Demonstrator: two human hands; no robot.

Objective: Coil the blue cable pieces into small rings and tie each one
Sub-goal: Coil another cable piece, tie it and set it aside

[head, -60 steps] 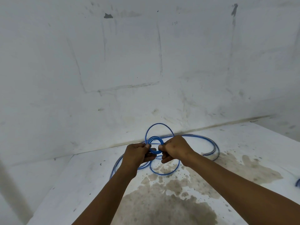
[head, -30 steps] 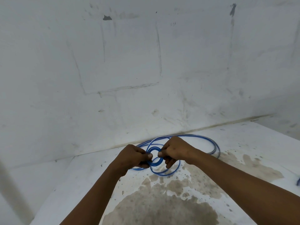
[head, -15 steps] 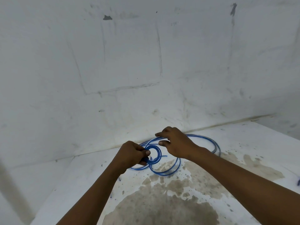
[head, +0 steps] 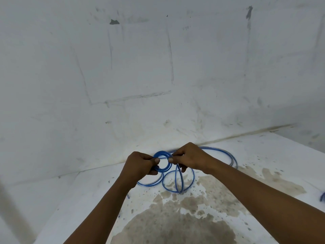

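Head camera looks down two bare forearms to a white surface [head: 263, 152] with a large brown stain [head: 175, 226] spread across its near part. Beyond the stain, the left hand [head: 139, 166] and right hand [head: 190, 158] are raised side by side above the surface, each pinching an opposite side of a small ring [head: 162, 162] wound from several turns of blue cable [head: 230, 157]. The left thumb lies over the ring's left edge, and the right fingertips grip its right edge. The ring hangs between the two hands, roughly upright and facing the camera. Below the right hand, loose cable drops in larger loops [head: 178, 182] onto the surface. Farther back, more cable curves along the far edge, near the scuffed white wall [head: 158, 67]. Another blue scrap [head: 322, 197] shows at the right edge.
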